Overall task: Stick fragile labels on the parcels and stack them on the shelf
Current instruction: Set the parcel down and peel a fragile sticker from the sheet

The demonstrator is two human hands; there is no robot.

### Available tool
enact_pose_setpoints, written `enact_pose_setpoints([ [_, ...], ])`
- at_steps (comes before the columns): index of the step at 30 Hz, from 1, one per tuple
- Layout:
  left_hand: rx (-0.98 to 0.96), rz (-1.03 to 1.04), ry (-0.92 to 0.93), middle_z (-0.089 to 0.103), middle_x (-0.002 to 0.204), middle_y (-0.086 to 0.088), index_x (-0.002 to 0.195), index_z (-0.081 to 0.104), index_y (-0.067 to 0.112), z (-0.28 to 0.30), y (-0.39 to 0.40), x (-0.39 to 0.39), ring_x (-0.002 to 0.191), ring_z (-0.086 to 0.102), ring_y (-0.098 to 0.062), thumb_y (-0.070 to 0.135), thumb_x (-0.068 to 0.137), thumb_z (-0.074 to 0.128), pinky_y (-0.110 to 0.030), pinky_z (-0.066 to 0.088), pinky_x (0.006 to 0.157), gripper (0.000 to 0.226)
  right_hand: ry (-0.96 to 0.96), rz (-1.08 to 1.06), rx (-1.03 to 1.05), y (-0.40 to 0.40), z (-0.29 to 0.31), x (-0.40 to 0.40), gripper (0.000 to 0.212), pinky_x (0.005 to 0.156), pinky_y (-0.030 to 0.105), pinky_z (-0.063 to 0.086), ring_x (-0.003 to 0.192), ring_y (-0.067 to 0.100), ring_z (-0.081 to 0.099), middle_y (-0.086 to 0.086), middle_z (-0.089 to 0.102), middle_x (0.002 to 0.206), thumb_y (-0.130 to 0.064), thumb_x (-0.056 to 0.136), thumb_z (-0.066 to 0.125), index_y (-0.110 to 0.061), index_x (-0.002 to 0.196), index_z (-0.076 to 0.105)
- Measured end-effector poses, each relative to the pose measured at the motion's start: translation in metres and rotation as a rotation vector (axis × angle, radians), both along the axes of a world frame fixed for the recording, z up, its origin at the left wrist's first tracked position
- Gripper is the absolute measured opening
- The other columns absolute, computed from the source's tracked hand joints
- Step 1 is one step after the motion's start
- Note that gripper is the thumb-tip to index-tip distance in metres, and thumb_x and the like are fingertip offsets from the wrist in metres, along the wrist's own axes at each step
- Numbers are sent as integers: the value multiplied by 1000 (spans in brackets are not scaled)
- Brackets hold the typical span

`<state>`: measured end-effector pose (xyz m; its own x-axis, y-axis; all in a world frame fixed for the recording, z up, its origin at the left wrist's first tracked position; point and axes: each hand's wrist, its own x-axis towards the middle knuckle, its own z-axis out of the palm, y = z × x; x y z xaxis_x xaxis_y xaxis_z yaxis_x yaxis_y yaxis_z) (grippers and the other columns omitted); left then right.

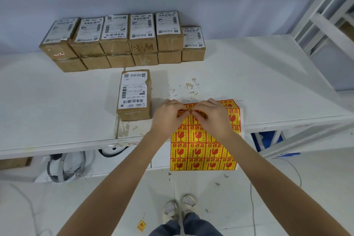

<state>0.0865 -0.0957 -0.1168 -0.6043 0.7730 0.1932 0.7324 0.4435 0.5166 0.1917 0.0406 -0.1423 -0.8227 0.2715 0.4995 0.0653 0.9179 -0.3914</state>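
left hand [167,114] and right hand [209,114] pinch one sticker off label sheet [203,151] beneath them | parcel [134,95] just left of left hand | peel slowly from a corner, keep the sticker flat, avoid tearing or self-sticking

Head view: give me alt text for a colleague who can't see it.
Both hands, left hand and right hand, pinch a label at the top of the yellow-and-red fragile label sheet on the white table. One parcel lies beside it; stacked parcels line the wall.
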Motion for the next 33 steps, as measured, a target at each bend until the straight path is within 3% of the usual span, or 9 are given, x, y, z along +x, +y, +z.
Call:
enact_pose_setpoints([
  [4, -28, -47, -82, 70, 99, -1, 94, 75, 15, 3, -2, -5, 98, 57, -20, 31, 89, 62, -40, 48, 82, 21, 22, 38, 1, 0, 1, 2, 20, 66, 33, 53, 76, 16, 62, -4, 72, 87, -28, 86, 59, -16, 88, 74],
  [9, -160, -66, -126, 59, 113, 0, 101, 74, 16, 9, 0, -8, 109, 47, -17, 31, 89, 62, -33, 41, 90, 23, -28, 75, -11, -2, -9, 8, 16, 76, 38, 54, 89, 18, 65, -2, 72, 96, -22, 83, 68, -14, 94, 74],
  [20, -237, -57, -309, 54, 107, -1, 92, 76, 14, 26, 9, -14, 99, 52, -12, 26, 83, 69, -27, 43, 87, 16, -13, 88, -86, -2, -13, 10, 17, 81, 40, 51, 94, 21, 63, 0, 71, 98, -18, 81, 72, -13, 97, 74],
  [25, -240, -45, -304, 53, 107, -1, 91, 76, 15, 27, 10, -14, 97, 48, -9, 25, 84, 69, -25, 40, 84, 15, -12, 112, -84, -2, -12, 11, 23, 83, 36, 50, 95, 18, 61, -2, 71, 99, -28, 85, 61, -13, 96, 75],
  [33, -234, -10, -197, 55, 109, -7, 92, 73, 7, 22, 13, -10, 94, 59, -19, 17, 88, 63, -33, 50, 86, 15, -14, 105, -96, -2, -15, 13, 19, 88, 35, 48, 99, 15, 59, -2, 71, 101, -16, 79, 73, -13, 98, 74],
])
